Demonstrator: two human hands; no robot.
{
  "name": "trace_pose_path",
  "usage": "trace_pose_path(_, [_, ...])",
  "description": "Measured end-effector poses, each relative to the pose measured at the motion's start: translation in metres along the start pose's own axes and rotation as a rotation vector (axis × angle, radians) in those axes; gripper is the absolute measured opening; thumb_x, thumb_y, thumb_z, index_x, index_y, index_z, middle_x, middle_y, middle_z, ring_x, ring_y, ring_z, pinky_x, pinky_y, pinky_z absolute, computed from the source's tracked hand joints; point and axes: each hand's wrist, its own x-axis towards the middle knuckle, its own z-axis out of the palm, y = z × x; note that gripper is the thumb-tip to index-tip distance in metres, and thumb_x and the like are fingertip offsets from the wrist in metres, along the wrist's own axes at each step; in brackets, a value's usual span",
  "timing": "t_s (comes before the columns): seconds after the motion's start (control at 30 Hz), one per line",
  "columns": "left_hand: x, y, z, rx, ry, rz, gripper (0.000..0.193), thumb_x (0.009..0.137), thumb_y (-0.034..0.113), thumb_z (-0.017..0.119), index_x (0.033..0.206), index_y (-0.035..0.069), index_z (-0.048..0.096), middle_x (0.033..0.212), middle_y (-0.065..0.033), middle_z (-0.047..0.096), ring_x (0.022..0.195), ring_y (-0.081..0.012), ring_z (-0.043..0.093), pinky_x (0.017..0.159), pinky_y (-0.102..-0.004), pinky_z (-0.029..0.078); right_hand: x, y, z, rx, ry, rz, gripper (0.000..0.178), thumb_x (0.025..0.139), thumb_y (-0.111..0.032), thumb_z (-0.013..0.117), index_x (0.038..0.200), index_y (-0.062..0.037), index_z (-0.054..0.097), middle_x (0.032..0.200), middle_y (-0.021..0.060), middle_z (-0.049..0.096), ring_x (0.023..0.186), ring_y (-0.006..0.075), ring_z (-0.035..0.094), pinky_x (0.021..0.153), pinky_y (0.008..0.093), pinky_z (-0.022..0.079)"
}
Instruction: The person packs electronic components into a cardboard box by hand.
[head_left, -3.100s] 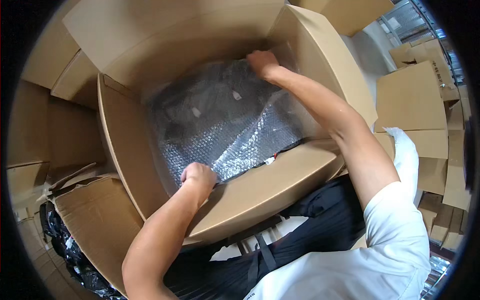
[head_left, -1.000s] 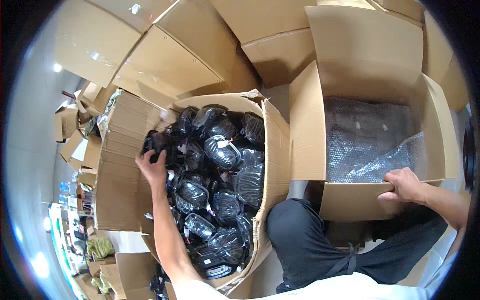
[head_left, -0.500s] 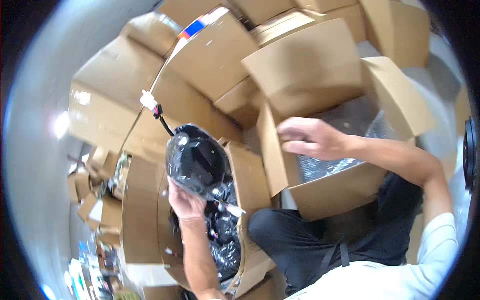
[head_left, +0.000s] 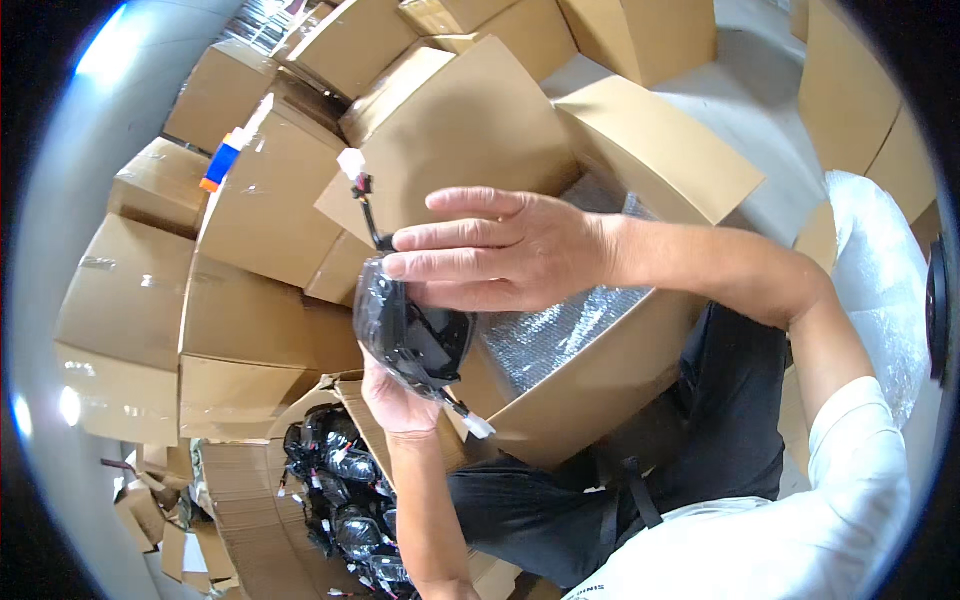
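My left hand (head_left: 398, 395) holds a glossy black lamp-like unit (head_left: 440, 335) from below, above the near edge of an open cardboard box (head_left: 590, 400). A dark lead with a white connector (head_left: 352, 163) sticks up from the unit's top, and a second white connector (head_left: 478, 426) hangs at its lower end. My right hand (head_left: 500, 250), fingers stretched out flat, lies across the unit's upper right side; whether it presses on it I cannot tell. Bubble wrap (head_left: 560, 340) lines the open box beneath.
At lower left, another open carton (head_left: 245, 500) holds several similar black units (head_left: 355, 530) with wires. Stacked closed cartons (head_left: 250, 310) rise at the left and back. A sheet of clear wrap (head_left: 870, 290) hangs at the right. Torn cardboard (head_left: 150, 510) lies far left.
The unit in my left hand has come from over the carton of similar units to the bubble-wrapped box. My right hand has moved left onto it, and the view has turned.
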Motion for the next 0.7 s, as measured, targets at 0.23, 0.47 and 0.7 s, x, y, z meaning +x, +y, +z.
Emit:
trace_pose_path(0.23, [0.013, 0.007, 0.003, -0.056, -0.135, 0.077, 0.046, 0.103, 0.023, 0.052, 0.145, 0.005, 0.047, 0.153, -0.0143, 0.044, 0.141, -0.0327, 0.04, 0.12, -0.056, 0.028, -0.003, 0.02, 0.025, 0.094, -0.02, -0.118, 0.005, 0.083, -0.016, 0.066, 0.081, -0.0137, 0.063, 0.142, 0.0028, 0.056, 0.134, 0.0187, 0.051, 0.118, 0.0435, 0.035])
trace_pose_path(0.47, [-0.023, 0.077, -0.037, 0.076, 0.067, 0.312, 0.04, 0.107, 0.027, 0.047, 0.129, -0.005, 0.057, 0.134, -0.0186, 0.062, 0.121, -0.03, 0.061, 0.11, -0.0489, 0.045, -0.039, 0.019, 0.105, 0.478, -0.217, 0.163, 0.019, 0.088, -0.023, 0.069, 0.09, -0.0055, 0.061, 0.114, 0.0132, 0.067, 0.109, 0.0272, 0.065, 0.101, 0.0439, 0.049])
trace_pose_path(0.7, [-0.013, 0.041, -0.024, 0.129, 0.563, 0.392, 0.033, 0.106, 0.026, 0.05, 0.12, -0.001, 0.064, 0.119, -0.0166, 0.07, 0.104, -0.0289, 0.07, 0.088, -0.0465, 0.061, -0.2, 0.012, 0.287, 1.113, -0.592, 1.895, 0.055, 0.1, -0.046, 0.056, 0.117, 0.0063, 0.059, 0.105, 0.0137, 0.068, 0.093, 0.0258, 0.066, 0.076, 0.0454, 0.053])
